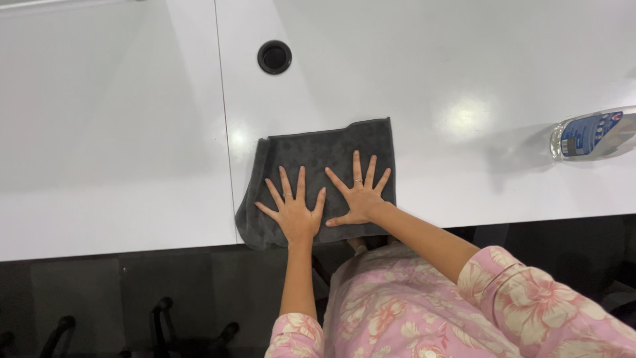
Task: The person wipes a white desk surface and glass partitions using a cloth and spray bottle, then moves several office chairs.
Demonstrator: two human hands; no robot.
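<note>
Both palms lie flat on a dark grey cloth [318, 182] spread at the near edge of a white table [464, 79]. The left hand [293, 211] has its fingers splayed wide, gripping nothing, simply pressing down on the cloth's near part; the right hand [360, 197] sits just beside it, thumbs almost meeting, fingers equally fanned and open, a little further in from the table edge. The cloth lies under both hands, reaching beyond the fingertips and out to either side, with its near left corner drooping slightly over the edge.

To press or smooth it well, I would judge that even weight through both palms matters, sweeping outward from between the thumbs so creases travel to the borders, and keeping the near hem from sliding off the table.

Beyond the left hand's fingertips, well apart, a round black grommet hole [274, 57] is set in the tabletop, and a seam [225, 126] between two table sections runs just left of the cloth. Far out to the right of the right hand lies a clear plastic bottle [591, 135] with a blue label, cut off by the frame so its cap end is not visible. Below the table it is dark; some chair parts [159, 318] are hard to make out. Whether the cloth is folded in layers, I cannot tell
</note>
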